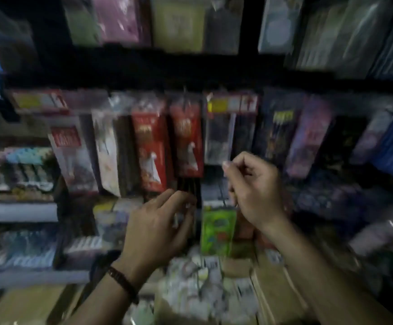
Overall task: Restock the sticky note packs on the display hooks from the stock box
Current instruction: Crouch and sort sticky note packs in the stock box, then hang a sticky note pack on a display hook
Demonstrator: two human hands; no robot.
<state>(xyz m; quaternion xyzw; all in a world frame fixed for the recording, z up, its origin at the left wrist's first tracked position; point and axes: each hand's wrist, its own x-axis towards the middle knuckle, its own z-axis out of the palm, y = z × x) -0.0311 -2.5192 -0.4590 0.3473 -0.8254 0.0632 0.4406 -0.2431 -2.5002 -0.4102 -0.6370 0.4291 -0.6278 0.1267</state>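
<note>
1. Stock box (270,292), cardboard, sits below the green pack (217,228); blurred pale packs (190,292) lie inside it.
2. Left hand (160,226), with a dark bracelet (122,281) at the wrist, is just left of the green pack, fingers loosely bent; I cannot tell whether it holds anything.
3. Right hand (254,186), just above and right of the green pack, has its fingers curled and thumb against forefinger; what it pinches is unclear.
4. Red packs (186,141) hang above the green pack.
</note>
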